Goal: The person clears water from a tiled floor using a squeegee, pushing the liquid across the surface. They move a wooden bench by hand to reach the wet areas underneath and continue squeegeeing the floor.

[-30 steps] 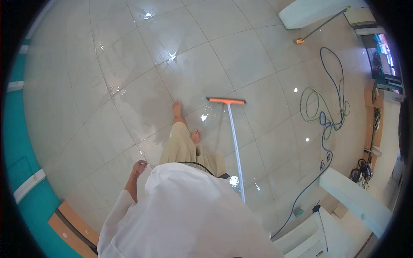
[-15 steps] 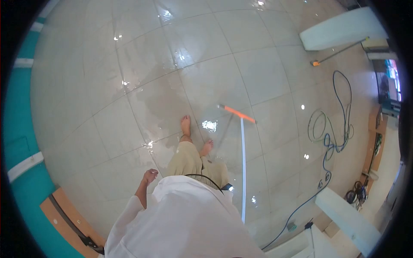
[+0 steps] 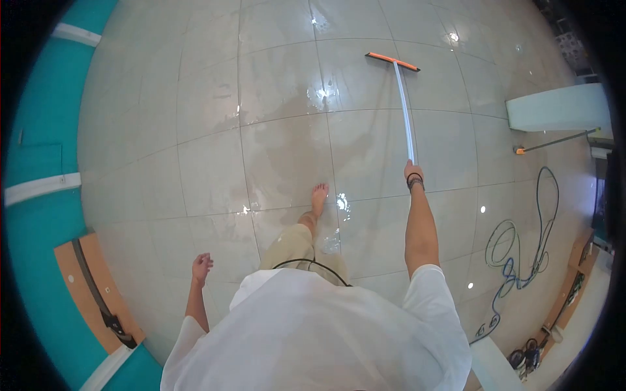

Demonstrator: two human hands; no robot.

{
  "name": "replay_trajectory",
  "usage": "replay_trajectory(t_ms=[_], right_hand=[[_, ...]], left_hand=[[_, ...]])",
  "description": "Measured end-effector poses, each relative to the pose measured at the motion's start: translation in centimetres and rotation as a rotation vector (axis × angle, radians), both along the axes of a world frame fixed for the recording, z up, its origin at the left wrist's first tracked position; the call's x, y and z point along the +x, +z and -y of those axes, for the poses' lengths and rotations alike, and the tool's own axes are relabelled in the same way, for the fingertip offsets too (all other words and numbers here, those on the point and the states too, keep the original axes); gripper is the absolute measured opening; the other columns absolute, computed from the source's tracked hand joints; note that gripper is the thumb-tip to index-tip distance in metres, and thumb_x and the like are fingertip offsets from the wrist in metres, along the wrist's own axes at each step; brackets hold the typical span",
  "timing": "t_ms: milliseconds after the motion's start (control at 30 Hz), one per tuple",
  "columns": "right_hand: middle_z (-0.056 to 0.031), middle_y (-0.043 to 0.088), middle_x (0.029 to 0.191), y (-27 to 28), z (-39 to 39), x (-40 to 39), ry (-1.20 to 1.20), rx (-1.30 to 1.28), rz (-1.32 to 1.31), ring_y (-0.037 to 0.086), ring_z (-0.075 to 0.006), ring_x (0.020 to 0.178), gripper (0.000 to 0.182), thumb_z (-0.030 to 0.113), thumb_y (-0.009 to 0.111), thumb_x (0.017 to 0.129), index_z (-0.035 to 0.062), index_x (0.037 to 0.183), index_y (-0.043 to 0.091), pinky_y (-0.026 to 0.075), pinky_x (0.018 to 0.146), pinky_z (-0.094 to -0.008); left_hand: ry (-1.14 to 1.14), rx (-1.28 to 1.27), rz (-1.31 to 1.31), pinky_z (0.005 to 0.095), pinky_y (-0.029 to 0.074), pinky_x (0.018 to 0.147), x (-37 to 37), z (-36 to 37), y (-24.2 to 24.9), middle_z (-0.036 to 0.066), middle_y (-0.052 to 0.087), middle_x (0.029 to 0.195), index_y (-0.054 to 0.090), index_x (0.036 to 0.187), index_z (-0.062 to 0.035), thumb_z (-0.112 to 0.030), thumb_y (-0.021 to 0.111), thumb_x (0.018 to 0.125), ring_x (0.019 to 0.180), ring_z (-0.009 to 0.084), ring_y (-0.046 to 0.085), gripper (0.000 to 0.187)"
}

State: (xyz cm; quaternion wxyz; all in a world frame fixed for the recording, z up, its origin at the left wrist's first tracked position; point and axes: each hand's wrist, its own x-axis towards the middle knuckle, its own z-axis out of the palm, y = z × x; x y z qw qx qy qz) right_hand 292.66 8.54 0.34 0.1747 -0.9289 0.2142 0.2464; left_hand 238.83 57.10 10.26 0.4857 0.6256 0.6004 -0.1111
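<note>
My right hand (image 3: 413,171), with a dark band at the wrist, is wrapped round the pale pole of a floor squeegee (image 3: 403,104). The orange head (image 3: 393,62) of the squeegee rests on the wet tiled floor (image 3: 280,146), far out ahead of me. My left hand (image 3: 203,266) hangs at my left side over the tiles, its fingers loosely curled, and I cannot make out anything in it. One bare foot (image 3: 319,199) shows on the wet tiles between the hands.
A coiled hose (image 3: 508,260) lies on the right, near a white pillar (image 3: 554,107) and a second pole with an orange end (image 3: 548,143). A teal wall (image 3: 45,150) runs along the left, with a wooden panel (image 3: 98,293) beside it.
The squeegee has moved forward, away from me. My right arm, out of view before, is now stretched out, its hand on the pole. The view has shifted, and only one foot shows now.
</note>
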Motion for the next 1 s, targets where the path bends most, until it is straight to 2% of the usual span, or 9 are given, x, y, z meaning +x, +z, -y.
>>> replay_trajectory(t_ms=[100, 167, 200, 300, 333, 500, 633, 833, 1000], right_hand=[[-0.0261, 0.053, 0.095, 0.7, 0.5, -5.5, -0.038, 0.005, -0.036, 0.049, -0.0386, 0.095, 0.062, 0.049, 0.03, 0.08, -0.0052, 0.095, 0.055, 0.04, 0.081, -0.0413], [-0.0262, 0.054, 0.093, -3.4, 3.5, -12.7, 0.047, -0.026, -0.017, 0.05, -0.0388, 0.094, 0.062, 0.05, 0.029, 0.08, -0.0051, 0.093, 0.055, 0.04, 0.08, -0.0413], [-0.0264, 0.054, 0.091, -4.3, 4.9, -17.4, 0.021, -0.022, -0.028, 0.05, -0.0392, 0.093, 0.062, 0.05, 0.029, 0.081, -0.0054, 0.091, 0.055, 0.04, 0.079, -0.0414], [-0.0274, 0.054, 0.089, -3.1, 8.3, -33.9, -0.034, 0.062, -0.101, 0.051, -0.0407, 0.088, 0.057, 0.047, 0.031, 0.082, -0.005, 0.089, 0.053, 0.041, 0.076, -0.0444], [-0.0275, 0.055, 0.083, -3.5, 9.2, -39.3, -0.018, 0.01, -0.106, 0.052, -0.0415, 0.085, 0.061, 0.049, 0.026, 0.083, -0.0052, 0.085, 0.054, 0.041, 0.074, -0.0438], [-0.0249, 0.055, 0.083, 2.6, 13.0, -64.3, -0.167, 0.006, -0.299, 0.052, -0.0425, 0.08, 0.051, 0.046, 0.032, 0.083, 0.0, 0.086, 0.053, 0.042, 0.068, -0.0469], [-0.0236, 0.056, 0.076, 5.7, 14.7, -82.6, -0.27, -0.02, -0.371, 0.054, -0.04, 0.078, 0.046, 0.043, 0.037, 0.083, -0.0002, 0.085, 0.053, 0.042, 0.064, -0.0467], [-0.0236, 0.056, 0.076, 11.8, 15.2, -98.7, -0.428, -0.036, -0.496, 0.054, -0.0397, 0.078, 0.046, 0.042, 0.038, 0.082, -0.0006, 0.085, 0.054, 0.042, 0.064, -0.0462], [-0.0236, 0.056, 0.075, 15.3, 15.0, -103.3, -0.489, -0.055, -0.505, 0.054, -0.0394, 0.077, 0.045, 0.042, 0.038, 0.082, -0.001, 0.084, 0.054, 0.041, 0.064, -0.0457]], left_hand=[[-0.005, -0.072, -0.068, 0.0221, 0.039, 0.047, -8.5, 2.4, -1.6, 0.004, 0.056, 0.071, 0.055, 0.092, -0.0054, -0.026, 0.051, 0.08, 0.058, 0.0082, 0.05, 0.025], [-0.103, -0.215, -0.136, 0.0239, 0.042, 0.05, -13.6, 4.1, -4.6, 0.005, 0.057, 0.07, 0.057, 0.09, -0.005, -0.025, 0.052, 0.078, 0.059, 0.0105, 0.052, 0.023], [-0.159, -0.306, -0.192, 0.025, 0.043, 0.052, -16.0, 5.1, -6.4, 0.006, 0.058, 0.07, 0.058, 0.088, -0.0045, -0.024, 0.053, 0.077, 0.06, 0.0121, 0.053, 0.023], [-0.426, -0.25, -0.067, 0.0273, 0.045, 0.057, -23.3, 8.1, -11.2, 0.007, 0.058, 0.072, 0.059, 0.085, -0.0029, -0.022, 0.054, 0.075, 0.063, 0.0148, 0.054, 0.022], [-0.498, -0.248, -0.079, 0.0274, 0.045, 0.058, -23.2, 9.0, -11.2, 0.007, 0.058, 0.072, 0.059, 0.085, -0.0027, -0.022, 0.054, 0.075, 0.063, 0.0149, 0.054, 0.022], [-0.747, -0.19, -0.056, 0.0278, 0.045, 0.059, -21.7, 10.4, -9.5, 0.008, 0.059, 0.073, 0.059, 0.085, -0.0017, -0.022, 0.055, 0.075, 0.065, 0.0151, 0.055, 0.023], [-0.817, -0.144, -0.012, 0.0281, 0.045, 0.06, -17.8, 9.0, -8.3, 0.008, 0.059, 0.073, 0.059, 0.084, -0.0012, -0.022, 0.055, 0.074, 0.066, 0.0152, 0.055, 0.023], [-0.644, -0.208, -0.026, 0.026, 0.044, 0.059, -15.0, 4.9, -9.1, 0.008, 0.058, 0.074, 0.057, 0.092, -0.0034, -0.019, 0.054, 0.075, 0.066, 0.0139, 0.054, 0.024], [-0.628, -0.21, -0.032, 0.0261, 0.044, 0.059, -16.0, 4.2, -10.5, 0.009, 0.059, 0.075, 0.058, 0.091, -0.0035, -0.02, 0.054, 0.075, 0.066, 0.0144, 0.054, 0.023]])
